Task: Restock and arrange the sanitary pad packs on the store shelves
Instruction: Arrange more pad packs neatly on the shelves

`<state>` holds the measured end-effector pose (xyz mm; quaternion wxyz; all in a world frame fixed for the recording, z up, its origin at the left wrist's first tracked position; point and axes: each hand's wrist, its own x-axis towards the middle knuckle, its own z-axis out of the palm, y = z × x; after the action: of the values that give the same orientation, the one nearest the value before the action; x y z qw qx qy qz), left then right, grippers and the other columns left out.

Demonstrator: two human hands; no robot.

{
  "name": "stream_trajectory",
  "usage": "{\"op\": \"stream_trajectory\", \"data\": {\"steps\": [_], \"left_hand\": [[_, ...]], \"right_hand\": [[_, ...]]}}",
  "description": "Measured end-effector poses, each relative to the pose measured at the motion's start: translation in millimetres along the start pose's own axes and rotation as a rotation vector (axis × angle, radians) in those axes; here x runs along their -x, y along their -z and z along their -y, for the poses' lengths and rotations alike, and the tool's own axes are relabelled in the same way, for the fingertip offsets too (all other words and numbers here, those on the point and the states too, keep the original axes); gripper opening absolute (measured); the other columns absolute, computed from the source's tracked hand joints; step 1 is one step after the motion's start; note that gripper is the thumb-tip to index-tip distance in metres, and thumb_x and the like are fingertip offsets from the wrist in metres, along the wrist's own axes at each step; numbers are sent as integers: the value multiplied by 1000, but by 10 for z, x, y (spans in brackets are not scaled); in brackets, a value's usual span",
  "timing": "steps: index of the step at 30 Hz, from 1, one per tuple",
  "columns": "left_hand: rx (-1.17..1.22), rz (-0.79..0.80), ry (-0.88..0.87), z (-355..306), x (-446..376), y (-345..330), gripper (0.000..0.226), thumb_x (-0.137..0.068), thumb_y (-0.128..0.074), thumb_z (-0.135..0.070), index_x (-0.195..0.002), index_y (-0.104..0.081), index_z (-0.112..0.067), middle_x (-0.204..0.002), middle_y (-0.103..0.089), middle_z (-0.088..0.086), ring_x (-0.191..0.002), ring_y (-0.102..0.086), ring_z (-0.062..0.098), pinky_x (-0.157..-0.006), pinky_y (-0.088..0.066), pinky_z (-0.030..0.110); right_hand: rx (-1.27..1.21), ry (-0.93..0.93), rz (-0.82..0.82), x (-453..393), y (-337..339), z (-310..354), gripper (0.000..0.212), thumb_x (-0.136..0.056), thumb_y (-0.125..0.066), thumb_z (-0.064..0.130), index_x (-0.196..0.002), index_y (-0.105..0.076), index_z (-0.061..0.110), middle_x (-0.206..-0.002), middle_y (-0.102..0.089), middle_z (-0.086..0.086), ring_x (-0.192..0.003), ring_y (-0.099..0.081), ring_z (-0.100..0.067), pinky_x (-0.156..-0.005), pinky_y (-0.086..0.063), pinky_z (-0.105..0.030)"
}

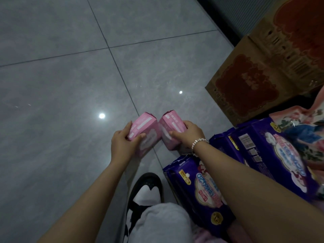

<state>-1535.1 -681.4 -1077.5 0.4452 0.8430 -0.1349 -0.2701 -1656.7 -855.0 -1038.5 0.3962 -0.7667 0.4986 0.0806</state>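
Seen from above, the person holds two pink sanitary pad packs out over the grey tiled floor (61, 76), one in each hand. The left hand (122, 142) grips the left pink pack (145, 130), thumb across the top face and fingers curled under the near end, while the right hand (190, 133) grips the right pink pack (171, 130) with fingers wrapped over its outer side and the thumb lying along the near edge. The two packs tilt toward each other and meet at their inner upper corners (whether they actually press together or only just touch is hard to tell). A pearl-like bracelet (199, 142) circles the right wrist. Under the right forearm and to its right lie larger purple pad packs: a near purple pack (198, 190) with a pink and white label, and a far purple pack (273, 155) beside it, both partly hidden by the arm. Beyond them stands a brown cardboard box (254, 81) printed with a dark red ornate panel, set on the floor near the right edge. A patterned pink and floral cloth (306, 123) shows at the far right, between the box and the purple packs. At the bottom, a black shoe (149, 183) over a white sock and a pale grey trouser leg (161, 223) rest on the floor just left of the near purple pack.
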Motion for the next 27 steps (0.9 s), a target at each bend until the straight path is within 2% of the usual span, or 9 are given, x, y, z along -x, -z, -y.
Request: {"op": "stream_trajectory", "data": {"steps": [3, 7, 9, 11, 13, 17, 23, 25, 27], "left_hand": [[160, -43, 35, -51, 42, 60, 66, -84, -69, -40, -143, -45, -22, -120, -59, 1, -101, -61, 17, -83, -53, 30], [319, -96, 53, -285, 119, 184, 62, -87, -68, -35, -142, -46, -18, -132, -58, 4, -108, -61, 19, -90, -54, 35], [351, -119, 25, -440, 179, 256, 61, -87, -68, -34, -141, -47, -17, -134, -57, 5, -108, -60, 18, -90, -52, 32], [387, -131, -19, -621, 265, 353, 60, -87, -68, -33, -141, -48, -17, -134, -57, 4, -107, -59, 14, -87, -50, 26], [431, -124, -63, -818, 365, 460, 59, -87, -69, -35, -140, -49, -18, -134, -58, 3, -109, -60, 15, -92, -50, 30], [562, -43, -109, -1253, 694, 650, 54, -87, -68, -35, -137, -54, -20, -125, -64, -1, -107, -65, 17, -96, -52, 40], [628, 125, -274, -2134, 1368, 1012, 51, -87, -66, -30, -136, -55, -16, -117, -68, 4, -101, -68, 19, -82, -58, 29], [607, 183, -363, -2443, 1622, 1145, 54, -82, -67, -34, -133, -57, -18, -112, -70, 2, -99, -69, 19, -77, -59, 25], [578, 241, -445, -2735, 1912, 1263, 63, -74, -66, -42, -132, -59, -20, -111, -71, 0, -96, -70, 18, -77, -59, 26]], "right_hand": [[-126, -5, -23, 72, 42, 51, 41, -83, -70, 38, -114, -57, 15, -101, -60, -1, -90, -58, -17, -64, -49, -22], [-321, -52, -90, 209, 158, 172, 31, -80, -71, 43, -99, -63, 19, -95, -67, -3, -87, -64, -19, -78, -58, -38], [-378, -71, -124, 347, 264, 248, 32, -79, -71, 45, -97, -64, 19, -93, -68, -3, -86, -65, -20, -78, -59, -40], [-450, -89, -146, 562, 406, 344, 34, -80, -72, 44, -96, -65, 16, -89, -68, -4, -76, -65, -19, -66, -59, -34], [-550, -109, -158, 812, 590, 435, 32, -79, -73, 42, -92, -65, 14, -86, -68, -5, -67, -65, -20, -50, -54, -26], [-703, -57, -214, 1380, 1049, 578, 27, -79, -75, 37, -90, -66, 14, -87, -69, -9, -66, -66, -24, -42, -50, -21], [-852, 2, -238, 2441, 1825, 562, 20, -85, -68, 37, -92, -65, 18, -81, -68, -8, -53, -63, -17, -38, -42, -18], [-914, 28, -235, 2806, 2048, 480, 28, -84, -67, 39, -102, -66, 18, -89, -71, -9, -59, -65, -19, -38, -41, -17], [-976, 76, -253, 3183, 2243, 348, 42, -77, -70, 43, -110, -67, 17, -98, -73, -10, -66, -67, -21, -49, -48, -22]]}}
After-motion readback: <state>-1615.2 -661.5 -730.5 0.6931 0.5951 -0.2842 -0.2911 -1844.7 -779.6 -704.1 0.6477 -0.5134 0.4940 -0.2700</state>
